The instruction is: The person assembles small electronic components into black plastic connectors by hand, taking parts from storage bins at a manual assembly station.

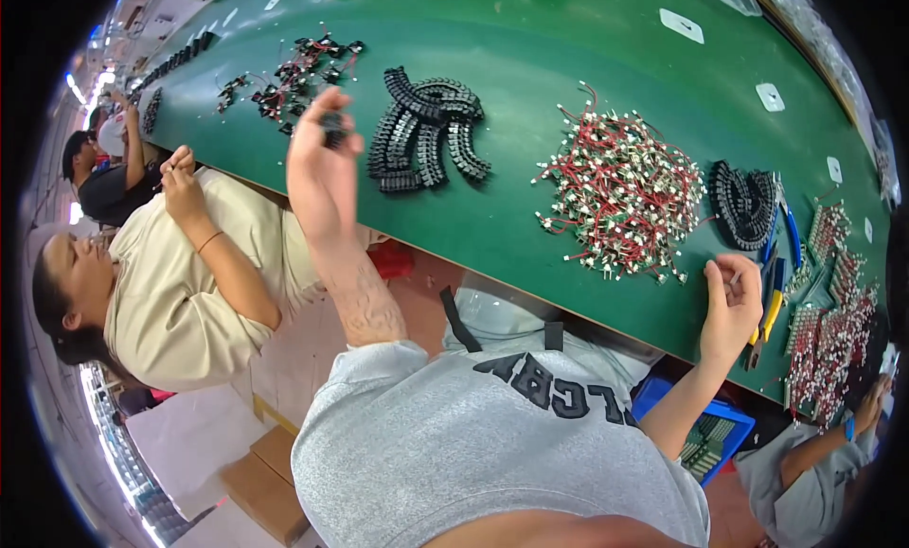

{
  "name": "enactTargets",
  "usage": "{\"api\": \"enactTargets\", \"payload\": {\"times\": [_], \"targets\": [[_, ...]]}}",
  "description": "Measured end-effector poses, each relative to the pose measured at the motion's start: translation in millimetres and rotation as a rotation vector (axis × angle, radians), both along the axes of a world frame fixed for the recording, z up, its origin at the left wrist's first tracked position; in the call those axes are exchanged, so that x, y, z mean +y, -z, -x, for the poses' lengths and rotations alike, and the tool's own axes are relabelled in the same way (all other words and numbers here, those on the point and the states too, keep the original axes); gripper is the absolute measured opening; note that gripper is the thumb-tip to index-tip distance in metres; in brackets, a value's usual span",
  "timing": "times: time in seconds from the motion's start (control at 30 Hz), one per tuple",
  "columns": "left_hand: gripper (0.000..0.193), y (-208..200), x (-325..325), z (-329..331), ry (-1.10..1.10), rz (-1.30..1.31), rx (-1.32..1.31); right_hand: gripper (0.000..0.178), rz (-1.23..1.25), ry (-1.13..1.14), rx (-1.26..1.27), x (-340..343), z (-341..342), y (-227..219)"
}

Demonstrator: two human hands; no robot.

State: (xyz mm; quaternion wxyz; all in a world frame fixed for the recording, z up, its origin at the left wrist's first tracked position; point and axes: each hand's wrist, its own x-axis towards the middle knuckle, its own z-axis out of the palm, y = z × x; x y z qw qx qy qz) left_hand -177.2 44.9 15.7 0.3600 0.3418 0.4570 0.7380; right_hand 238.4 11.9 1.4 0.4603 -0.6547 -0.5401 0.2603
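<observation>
Left hand (pixel 320 165) raised at the near side of the green table (pixel 516 221), palm turned inward, fingers bent round a small black part (pixel 333 132) – right hand (pixel 729 307) low at the edge beside the heaped wires (pixel 625 193), fingers half curled, and from here I cannot tell whether they hold anything. Black strips (pixel 426 132) lie between left hand and wires, pliers (pixel 776 288) farther right; co-worker (pixel 194 288) in beige at left, blue bin (pixel 653 395) below the tabletop.

One white-connector heap (pixel 630 193), two pliers (pixel 777 281)
</observation>
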Motion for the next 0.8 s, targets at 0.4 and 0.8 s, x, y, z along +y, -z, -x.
{"api": "enactTargets", "payload": {"times": [0.4,0.8], "targets": [[0.044,15.8,-50.5,-180.9,0.800,0.089,-0.277,0.013,-0.039,-0.301,0.664,-20.8,46.9,-19.1],[0.038,13.1,-49.1,-195.9,0.736,0.179,0.053,0.015,-0.062,-0.296,0.334,-19.0,52.9,-26.9]]}}
